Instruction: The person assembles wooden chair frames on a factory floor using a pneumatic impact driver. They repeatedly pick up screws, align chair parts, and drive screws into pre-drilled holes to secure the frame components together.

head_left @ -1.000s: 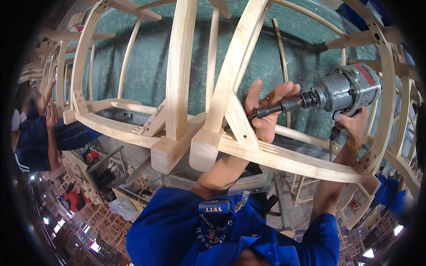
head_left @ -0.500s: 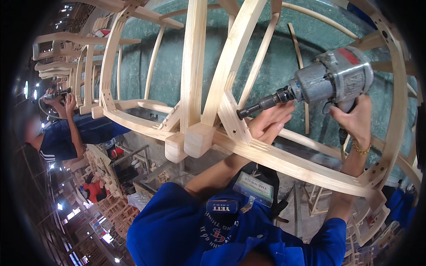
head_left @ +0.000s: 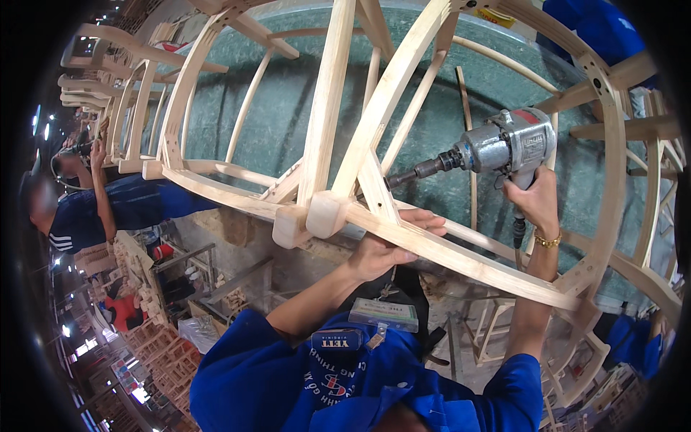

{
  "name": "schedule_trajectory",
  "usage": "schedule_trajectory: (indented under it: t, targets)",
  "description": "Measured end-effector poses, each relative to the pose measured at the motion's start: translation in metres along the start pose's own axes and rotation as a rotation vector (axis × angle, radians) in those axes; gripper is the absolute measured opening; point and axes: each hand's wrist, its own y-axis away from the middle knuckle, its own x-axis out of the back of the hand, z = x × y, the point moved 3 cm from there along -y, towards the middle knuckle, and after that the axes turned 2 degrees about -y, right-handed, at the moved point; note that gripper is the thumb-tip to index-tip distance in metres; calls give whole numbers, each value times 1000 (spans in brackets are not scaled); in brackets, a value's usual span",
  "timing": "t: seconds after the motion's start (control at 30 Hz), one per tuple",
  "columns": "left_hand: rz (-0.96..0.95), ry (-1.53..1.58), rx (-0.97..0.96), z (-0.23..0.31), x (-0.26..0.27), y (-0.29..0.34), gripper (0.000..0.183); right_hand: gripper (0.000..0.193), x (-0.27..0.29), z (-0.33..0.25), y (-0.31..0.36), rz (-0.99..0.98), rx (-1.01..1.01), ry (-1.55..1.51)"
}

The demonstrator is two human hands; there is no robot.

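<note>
My right hand (head_left: 534,201) is closed around the handle of a silver air impact wrench (head_left: 515,140), with a hose at the handle's base. The wrench's long dark socket (head_left: 414,175) points left, and its tip is at the slanted wooden corner brace (head_left: 379,191), partly hidden behind it. My left hand (head_left: 381,252) grips the curved front rail of a pale wooden chair frame (head_left: 461,255) beside that brace, thumb on the near side and fingers beyond the rail. Whether a bolt sits in the socket is hidden.
The frame rests on a green-topped table (head_left: 281,122). A similar chair frame (head_left: 183,93) stands against it on the left. Farther left, a co-worker (head_left: 108,209) in dark blue stands by more frames. Blue clothing (head_left: 597,32) shows at the far right. A loose wooden strip (head_left: 468,129) lies on the tabletop.
The wrench has come down and left, bringing its socket tip behind the corner brace. My left hand has left the area beside the socket and taken hold of the rail.
</note>
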Motion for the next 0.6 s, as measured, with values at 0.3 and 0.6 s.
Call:
schedule_trajectory:
  t: [0.3,0.6]
  targets:
    - [131,-937,491,32,-17,27,22,32,-20,29,29,-101,-165,-450]
    - [-245,-2250,-349,137,-76,-28,24,19,-49,98,127,159,-322,-440]
